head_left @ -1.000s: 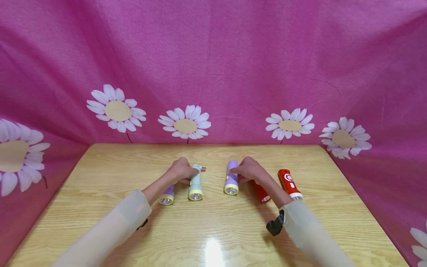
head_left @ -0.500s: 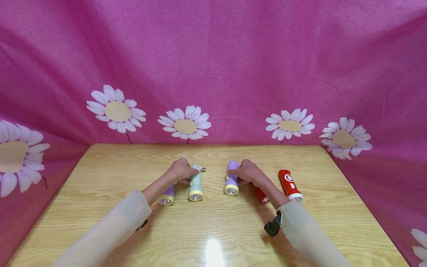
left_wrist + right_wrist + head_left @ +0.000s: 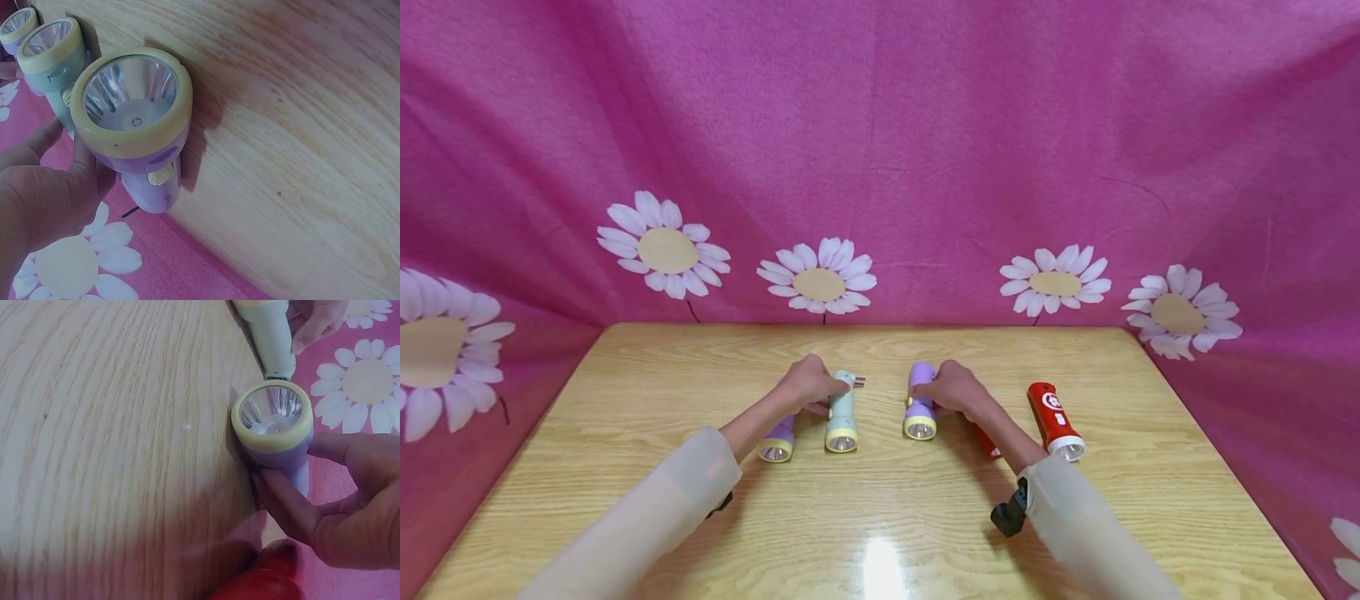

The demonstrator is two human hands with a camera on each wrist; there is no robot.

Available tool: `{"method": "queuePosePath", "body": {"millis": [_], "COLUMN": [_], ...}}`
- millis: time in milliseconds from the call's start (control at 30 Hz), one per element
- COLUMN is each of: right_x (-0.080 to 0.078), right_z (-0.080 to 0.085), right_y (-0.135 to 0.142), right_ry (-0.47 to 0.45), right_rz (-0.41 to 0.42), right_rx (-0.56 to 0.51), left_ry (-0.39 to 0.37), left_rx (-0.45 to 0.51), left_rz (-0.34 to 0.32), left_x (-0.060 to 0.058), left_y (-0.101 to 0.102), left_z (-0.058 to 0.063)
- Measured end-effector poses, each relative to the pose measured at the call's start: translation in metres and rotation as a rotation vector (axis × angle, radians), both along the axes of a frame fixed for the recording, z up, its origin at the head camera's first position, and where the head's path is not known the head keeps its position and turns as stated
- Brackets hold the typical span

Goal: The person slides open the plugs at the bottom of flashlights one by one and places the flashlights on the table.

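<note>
In the head view my left hand (image 3: 809, 383) grips the pale green flashlight (image 3: 842, 410), its thumb over the body and fingers at the left side. Two plug prongs (image 3: 859, 382) stick out from its far end. To its right, my right hand (image 3: 961, 390) holds a purple flashlight (image 3: 919, 402) with a yellow rim between thumb and fingers. Both lenses face me. Another purple flashlight (image 3: 778, 442) lies partly hidden under my left forearm; it looms large in the left wrist view as a purple flashlight (image 3: 153, 187) beside my left hand (image 3: 50, 197).
A red flashlight (image 3: 989, 442) lies mostly hidden beneath my right forearm. Farther right lies a red flashlight with a white rim (image 3: 1054, 417). All rest on the wooden table (image 3: 760, 533), backed by a pink flowered cloth (image 3: 925, 150).
My right hand and forearm have shifted slightly left, covering more of the red flashlight beneath. The purple flashlight's far end has moved slightly left. My left hand stays on the green flashlight.
</note>
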State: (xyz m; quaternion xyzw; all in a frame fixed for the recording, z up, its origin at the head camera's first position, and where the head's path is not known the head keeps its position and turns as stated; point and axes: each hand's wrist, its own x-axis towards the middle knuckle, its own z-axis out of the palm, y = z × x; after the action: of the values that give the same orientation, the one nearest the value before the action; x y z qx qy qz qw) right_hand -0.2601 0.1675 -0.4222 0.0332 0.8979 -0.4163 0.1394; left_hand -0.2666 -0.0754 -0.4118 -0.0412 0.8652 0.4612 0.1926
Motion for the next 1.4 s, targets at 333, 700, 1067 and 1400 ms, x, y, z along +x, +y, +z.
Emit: {"method": "queuePosePath", "body": {"millis": [333, 700, 1067, 1400], "right_x": [0.0026, 0.0030, 0.0024, 0.0024], "right_z": [0.0022, 0.0027, 0.0073, 0.0093], "right_y": [-0.0004, -0.0032, -0.0046, -0.0058], "right_ry": [0.039, 0.123, 0.154, 0.157], "right_rz": [0.012, 0.018, 0.001, -0.002], "right_rx": [0.055, 0.143, 0.140, 0.144], "left_ry": [0.023, 0.062, 0.065, 0.074], "left_rx": [-0.007, -0.048, -0.043, -0.033], "left_rz": [-0.021, -0.045, -0.044, -0.035], "left_x": [0.0017, 0.0022, 0.0032, 0.0016], "left_y": [-0.0001, 0.0001, -0.0022, -0.0043], "left_z": [-0.0004, -0.0012, 0.0006, 0.0029]}}
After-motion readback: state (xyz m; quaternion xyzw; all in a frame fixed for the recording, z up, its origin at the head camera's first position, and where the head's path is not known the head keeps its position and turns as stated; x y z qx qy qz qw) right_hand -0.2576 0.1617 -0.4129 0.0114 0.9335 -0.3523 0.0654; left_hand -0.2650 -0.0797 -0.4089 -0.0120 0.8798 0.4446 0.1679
